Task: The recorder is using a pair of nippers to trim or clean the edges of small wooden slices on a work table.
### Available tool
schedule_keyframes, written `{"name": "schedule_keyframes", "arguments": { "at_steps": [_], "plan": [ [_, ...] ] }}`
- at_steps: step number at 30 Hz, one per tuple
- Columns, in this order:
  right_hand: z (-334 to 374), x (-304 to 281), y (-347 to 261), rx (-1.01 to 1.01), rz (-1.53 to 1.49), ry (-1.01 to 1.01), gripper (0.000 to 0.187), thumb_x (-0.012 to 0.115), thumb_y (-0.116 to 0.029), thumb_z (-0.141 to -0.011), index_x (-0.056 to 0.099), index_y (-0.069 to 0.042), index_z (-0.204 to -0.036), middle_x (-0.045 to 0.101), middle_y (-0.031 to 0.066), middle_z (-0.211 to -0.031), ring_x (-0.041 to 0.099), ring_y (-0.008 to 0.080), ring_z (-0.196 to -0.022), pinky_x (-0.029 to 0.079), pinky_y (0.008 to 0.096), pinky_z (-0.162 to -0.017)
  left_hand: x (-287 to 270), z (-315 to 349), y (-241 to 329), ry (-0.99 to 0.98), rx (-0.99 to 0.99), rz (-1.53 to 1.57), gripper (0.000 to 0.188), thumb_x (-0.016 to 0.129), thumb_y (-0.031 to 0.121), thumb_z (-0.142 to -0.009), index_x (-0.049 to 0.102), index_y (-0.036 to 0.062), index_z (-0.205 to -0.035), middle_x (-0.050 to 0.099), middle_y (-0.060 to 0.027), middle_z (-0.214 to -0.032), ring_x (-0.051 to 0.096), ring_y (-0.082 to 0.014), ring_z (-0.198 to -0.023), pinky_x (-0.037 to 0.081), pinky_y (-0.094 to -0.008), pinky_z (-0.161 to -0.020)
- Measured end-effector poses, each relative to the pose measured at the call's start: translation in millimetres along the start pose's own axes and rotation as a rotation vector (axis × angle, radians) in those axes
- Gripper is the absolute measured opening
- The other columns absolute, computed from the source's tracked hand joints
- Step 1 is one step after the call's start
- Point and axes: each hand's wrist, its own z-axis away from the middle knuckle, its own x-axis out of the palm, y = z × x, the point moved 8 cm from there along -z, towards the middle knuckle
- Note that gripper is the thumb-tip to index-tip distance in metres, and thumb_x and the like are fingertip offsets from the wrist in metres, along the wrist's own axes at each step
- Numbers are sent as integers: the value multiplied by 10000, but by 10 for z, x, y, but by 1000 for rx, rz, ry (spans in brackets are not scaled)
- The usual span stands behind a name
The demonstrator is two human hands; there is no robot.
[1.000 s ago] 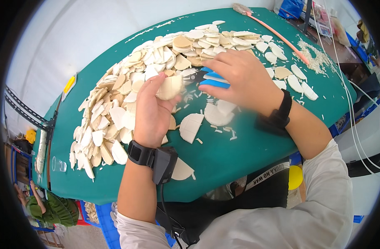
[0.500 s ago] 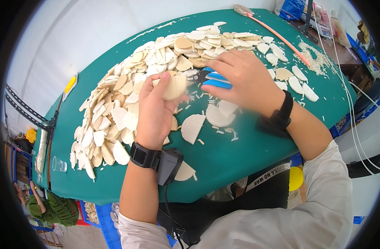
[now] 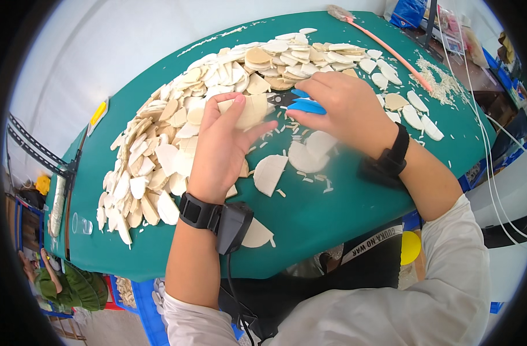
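Between the thumb and fingers of my left hand [image 3: 220,141] is a cream half-round piece [image 3: 253,112], held up over the green table. My right hand [image 3: 347,109] is closed round the blue handles of nippers [image 3: 307,106]. Their dark jaws reach the right edge of the piece; whether they bite on it is too small to tell. Beyond and to the left of my hands lies a big heap of similar flat pieces [image 3: 165,153], white to tan. Below the nippers, a few white pieces [image 3: 270,175] lie among small offcut sticks.
A pink-handled brush [image 3: 390,51] lies at the far right beside a pile of small offcuts [image 3: 439,78]. White cables [image 3: 476,115] hang at the right. A clear cup [image 3: 82,224] stands at the left edge. At lower left, a person in green [image 3: 73,288] is partly visible.
The nippers have come nearer the piece in my left hand, and their handles are closer together. The held piece has shifted slightly up and right.
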Motion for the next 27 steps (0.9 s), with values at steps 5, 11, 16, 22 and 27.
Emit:
{"name": "schedule_keyframes", "arguments": {
  "at_steps": [5, 11, 16, 22, 27],
  "plan": [
    [0, -3, 14, 13, -21, 15, 340, 757, -382, -859, 659, -58, -886, 626, 82, -784, 649, 274, -756, 522, 371, -630, -82, -50, -50, -4, -10, 153, 249, 540, 79, -998, 494, 36, -1239, 581, -149, -1215, 603, -263, -1129, 494, -560, -1053],
    [-2, 3, 55, 81, -134, 13, 360, 750, -396, -875, 675, -47, -918, 628, 91, -780, 646, 282, -753, 517, 378, -633, -25, -27, 63, -36, 57, 105, 316, 529, 44, -982, 486, 23, -1294, 600, -143, -1210, 615, -276, -1152, 485, -546, -1056],
    [2, -9, 60, 109, -162, 33, 366, 743, -402, -880, 686, -45, -934, 638, 92, -801, 652, 285, -763, 521, 379, -639, -68, -31, 76, 43, 98, 119, 296, 583, 31, -979, 496, 30, -1263, 632, -101, -1120, 636, -233, -1083, 518, -512, -1010],
    [13, -11, 52, 138, -110, -16, 350, 761, -370, -867, 690, -45, -978, 657, 97, -853, 660, 289, -807, 522, 376, -683, -174, -57, -28, 121, 113, 99, 258, 619, 7, -974, 507, 26, -1206, 625, -61, -1045, 635, -181, -1017, 546, -476, -970],
    [5, -22, 60, 105, -66, 18, 366, 721, -404, -884, 664, -43, -887, 624, 95, -805, 641, 284, -787, 524, 387, -652, -142, -55, -20, 127, 122, 68, 252, 621, 10, -977, 511, 27, -1203, 619, -60, -1038, 633, -173, -1016, 548, -477, -967]
  ]
}}
